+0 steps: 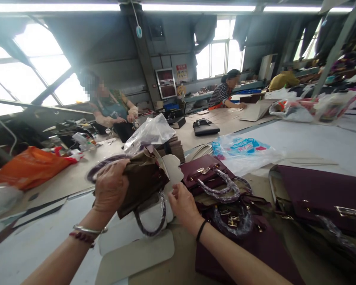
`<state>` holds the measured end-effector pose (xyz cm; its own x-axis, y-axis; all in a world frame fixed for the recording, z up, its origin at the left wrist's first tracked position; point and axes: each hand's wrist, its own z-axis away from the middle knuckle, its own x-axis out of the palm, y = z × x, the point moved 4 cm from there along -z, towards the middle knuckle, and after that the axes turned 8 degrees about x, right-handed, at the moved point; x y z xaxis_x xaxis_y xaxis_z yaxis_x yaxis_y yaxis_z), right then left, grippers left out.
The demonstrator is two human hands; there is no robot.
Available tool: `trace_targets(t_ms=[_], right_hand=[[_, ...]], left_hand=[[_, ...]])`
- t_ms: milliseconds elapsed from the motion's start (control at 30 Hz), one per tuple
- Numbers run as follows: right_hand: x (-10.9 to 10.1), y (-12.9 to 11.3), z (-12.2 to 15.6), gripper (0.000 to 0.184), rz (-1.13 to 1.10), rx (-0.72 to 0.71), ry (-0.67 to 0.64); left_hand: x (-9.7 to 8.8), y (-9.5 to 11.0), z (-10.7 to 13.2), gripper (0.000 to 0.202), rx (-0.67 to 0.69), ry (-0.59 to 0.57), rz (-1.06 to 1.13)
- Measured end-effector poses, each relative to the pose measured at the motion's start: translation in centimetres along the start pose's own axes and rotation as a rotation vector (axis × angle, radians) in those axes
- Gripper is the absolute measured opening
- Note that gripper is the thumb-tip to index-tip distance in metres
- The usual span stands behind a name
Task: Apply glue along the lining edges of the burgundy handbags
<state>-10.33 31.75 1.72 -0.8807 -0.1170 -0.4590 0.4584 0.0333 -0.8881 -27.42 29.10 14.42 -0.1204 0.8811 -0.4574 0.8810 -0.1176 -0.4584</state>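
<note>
My left hand [111, 187] is closed on the side of a handbag [145, 180] whose olive-brown lining-like face is turned toward me. A dark handle [150, 225] wrapped in clear plastic hangs from its lower edge. Behind the bag's right side shows a white piece with a scalloped edge [172, 168]. Close to that piece is my right hand [184, 204], its fingers curled together; what they pinch, if anything, is hidden. To its right lie burgundy handbags [207, 170] with gold clasps and plastic-wrapped handles. Below the held bag rests a flat beige board [136, 253].
A larger burgundy bag [323, 186] lies at the right. Beyond my hands are a clear plastic bag [151, 134], a printed plastic bag [243, 146] and a black handbag [206, 127]. An orange bag [32, 166] sits at left. Several people work across the tables.
</note>
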Motion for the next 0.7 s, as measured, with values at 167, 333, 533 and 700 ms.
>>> trace_targets(t_ms=[167, 333, 533, 700], right_hand=[[-1.5, -3.2, -1.5, 0.051, 0.060, -0.122, 0.093], [-2.2, -6.1, -2.8, 0.071, 0.106, -0.223, 0.054], [-0.1, -8.2, -2.8, 0.026, 0.160, -0.256, -0.101], [1.5, -11.8, -2.2, 0.020, 0.230, -0.381, -0.094]], left_hand=[[-1.3, -1.9, -1.1, 0.032, -0.065, 0.033, 0.022], [-3.4, -2.5, -1.3, 0.031, -0.232, 0.057, 0.127], [-5.2, -3.3, -0.4, 0.027, -0.436, 0.068, 0.225], [-6.5, -6.0, 1.1, 0.021, -0.529, 0.134, 0.140]])
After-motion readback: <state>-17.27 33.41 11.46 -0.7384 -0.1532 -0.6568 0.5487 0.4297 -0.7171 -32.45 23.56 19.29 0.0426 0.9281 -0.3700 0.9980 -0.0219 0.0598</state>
